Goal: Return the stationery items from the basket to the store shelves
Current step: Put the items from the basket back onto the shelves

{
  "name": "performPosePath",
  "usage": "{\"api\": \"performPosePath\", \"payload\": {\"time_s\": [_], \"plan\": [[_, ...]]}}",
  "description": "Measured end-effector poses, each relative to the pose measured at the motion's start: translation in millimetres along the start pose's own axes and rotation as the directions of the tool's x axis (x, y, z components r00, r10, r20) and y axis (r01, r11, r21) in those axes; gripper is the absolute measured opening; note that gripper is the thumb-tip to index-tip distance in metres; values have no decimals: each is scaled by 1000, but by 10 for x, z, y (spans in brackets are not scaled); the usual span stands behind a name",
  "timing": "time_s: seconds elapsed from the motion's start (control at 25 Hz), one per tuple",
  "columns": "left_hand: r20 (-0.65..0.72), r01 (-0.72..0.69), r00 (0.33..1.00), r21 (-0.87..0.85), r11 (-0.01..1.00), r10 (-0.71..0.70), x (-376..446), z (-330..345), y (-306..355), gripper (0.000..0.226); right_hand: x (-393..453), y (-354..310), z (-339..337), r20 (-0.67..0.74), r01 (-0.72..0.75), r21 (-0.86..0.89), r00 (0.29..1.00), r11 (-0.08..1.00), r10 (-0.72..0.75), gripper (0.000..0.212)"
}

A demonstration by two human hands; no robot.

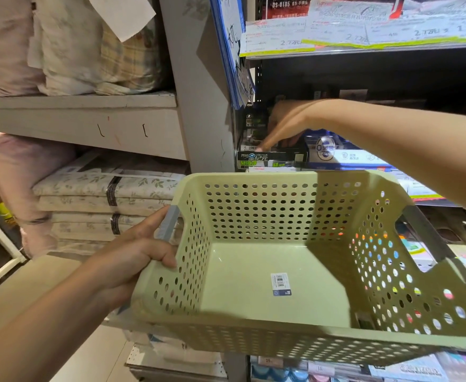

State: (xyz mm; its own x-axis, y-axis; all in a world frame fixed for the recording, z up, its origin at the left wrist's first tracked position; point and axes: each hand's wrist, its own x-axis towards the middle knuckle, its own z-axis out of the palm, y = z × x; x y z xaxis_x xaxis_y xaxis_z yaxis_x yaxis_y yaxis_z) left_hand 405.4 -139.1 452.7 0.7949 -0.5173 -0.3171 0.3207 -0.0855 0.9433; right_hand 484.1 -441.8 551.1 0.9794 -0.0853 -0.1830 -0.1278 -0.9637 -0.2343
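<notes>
The pale green perforated basket is held at its left rim by the left hand, whose fingers are curled over the edge beside the grey handle. Only a barcode sticker is seen on the basket floor. Above and behind the basket, the right hand is reached into the shelf, its fingers laid on a black stationery box; whether the box is gripped cannot be told. Folded bedding is stacked left of the basket.
</notes>
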Motion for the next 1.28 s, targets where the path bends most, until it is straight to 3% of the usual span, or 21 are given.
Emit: {"api": "performPosePath", "payload": {"time_s": [0.12, 0.24, 0.4, 0.6, 0.76, 0.88, 1.0, 1.12, 1.28], "plan": [[-1, -4, 1000, 14, 1000, 4, 1, 12, 2, 94, 32, -51, -4, -136, 44, -14, 990, 999, -46, 42], [-9, -5, 1000, 18, 1000, 5, -8, 20, 5, 95, 29, -76, -1, -162, 59, -79, 984, 995, -71, 41], [-5, -6, 1000, 19, 1000, 6, -26, 26, 13, 90, 12, -89, 54, -178, 86, 31, 981, 996, -79, 27], [-6, -16, 1000, 34, 999, 16, -45, 38, 17, 85, 73, -99, 124, -276, 87, -13, 957, 996, -87, 29], [-7, -13, 1000, 37, 999, 13, -50, 51, 5, 80, 39, -83, 109, -265, 105, -9, 959, 994, -104, 30], [-14, -17, 1000, 49, 999, 17, -45, 47, 9, 79, -137, -39, 35, -385, 142, -10, 913, 990, -135, 27], [-6, -15, 1000, 70, 997, 16, -16, 31, 3, 91, -482, 18, 35, -468, 228, -28, 857, 973, -215, 15], [-13, -14, 1000, 75, 997, 15, 7, 39, 1, 98, -825, 105, 138, -373, 269, 43, 898, 962, -235, 19], [-15, -20, 1000, 86, 996, 21, 26, 73, 16, 99, -1062, 199, 374, -11, 217, 151, 976, 964, -218, 16]]}}
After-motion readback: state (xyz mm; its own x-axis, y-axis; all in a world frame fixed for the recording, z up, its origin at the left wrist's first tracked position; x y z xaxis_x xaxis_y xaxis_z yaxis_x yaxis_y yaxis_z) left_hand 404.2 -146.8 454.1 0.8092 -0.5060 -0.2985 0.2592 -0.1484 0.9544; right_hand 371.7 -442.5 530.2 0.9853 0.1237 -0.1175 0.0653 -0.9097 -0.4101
